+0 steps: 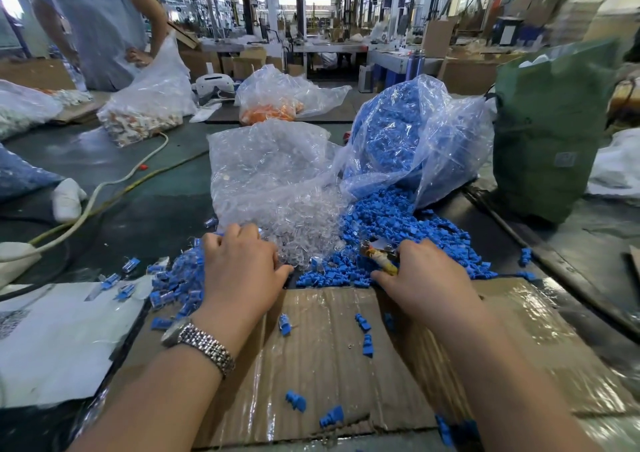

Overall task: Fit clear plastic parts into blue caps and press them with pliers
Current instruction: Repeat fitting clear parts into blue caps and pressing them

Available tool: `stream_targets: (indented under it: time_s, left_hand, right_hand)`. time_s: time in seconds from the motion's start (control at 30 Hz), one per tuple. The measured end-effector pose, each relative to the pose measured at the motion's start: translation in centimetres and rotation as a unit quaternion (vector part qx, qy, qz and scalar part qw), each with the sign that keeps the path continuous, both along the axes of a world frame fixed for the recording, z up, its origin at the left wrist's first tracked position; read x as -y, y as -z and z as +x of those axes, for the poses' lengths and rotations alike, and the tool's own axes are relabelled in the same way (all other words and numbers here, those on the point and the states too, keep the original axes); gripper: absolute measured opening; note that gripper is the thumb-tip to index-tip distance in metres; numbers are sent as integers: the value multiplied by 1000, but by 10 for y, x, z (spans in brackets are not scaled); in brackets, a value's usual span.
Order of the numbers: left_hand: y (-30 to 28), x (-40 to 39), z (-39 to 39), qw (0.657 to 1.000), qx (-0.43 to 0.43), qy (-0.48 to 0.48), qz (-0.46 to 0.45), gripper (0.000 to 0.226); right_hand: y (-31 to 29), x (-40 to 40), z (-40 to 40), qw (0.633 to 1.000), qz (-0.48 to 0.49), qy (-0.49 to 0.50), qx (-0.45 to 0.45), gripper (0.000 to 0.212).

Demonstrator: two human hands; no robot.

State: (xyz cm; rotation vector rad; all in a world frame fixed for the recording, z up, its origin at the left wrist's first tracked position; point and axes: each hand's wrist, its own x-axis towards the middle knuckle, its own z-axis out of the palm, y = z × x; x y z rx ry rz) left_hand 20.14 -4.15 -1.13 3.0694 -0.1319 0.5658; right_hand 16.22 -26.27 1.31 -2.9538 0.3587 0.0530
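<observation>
**Both hands at the heaps of clear parts and blue caps**

The left hand, with a silver link watch worn on its wrist, is laid palm-down at the near edge of the heap of small clear plastic parts; its fingers are curled down into the parts, and whether anything is pinched beneath them cannot be told. The right hand is seen closed around the worn yellow-handled metal pliers, whose metal head is pointed up and to the left over the spilled pile of small blue plastic caps. The index finger of that hand is stretched out onto the caps.

Under both wrists a flattened sheet of brown cardboard covered with glossy tape is spread, and a few loose blue caps are scattered on it. To the left of the left hand a smaller heap of blue caps already fitted with clear inserts is gathered, partly on a white printed sheet.

Behind the heaps, the clear parts are spilled from a crumpled transparent bag, and the blue caps from a taller transparent bag just beside it. A green woven sack is stood to the right. Farther back, a clear bag of orange pieces is placed on the dark green table, and a standing person in a light blue shirt is seen at upper left.
</observation>
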Motion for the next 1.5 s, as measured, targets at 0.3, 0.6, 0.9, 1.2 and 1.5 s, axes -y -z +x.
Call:
stream_targets:
  time_s: [0.3,0.6,0.9,1.2,1.5]
  left_hand:
    - [-8,-5,-11,993,-4,36,-116,17]
    - [-23,1,-19,918,-105,129,-359,13]
    - [-26,8,-23,837,-206,171,-476,9]
    - [-27,6,-25,764,-286,180,-550,12]
    - [-28,8,-29,697,-321,192,-611,22]
  right_hand:
    - [1,-4,-2,1000,11,4,0,64]
    - [1,-25,2,986,-20,-140,86,11]
    - [9,-31,6,982,-88,-150,78,15]
    - [-7,-11,0,855,499,-84,111,9]
    - [-11,-11,-5,808,548,-171,134,2]
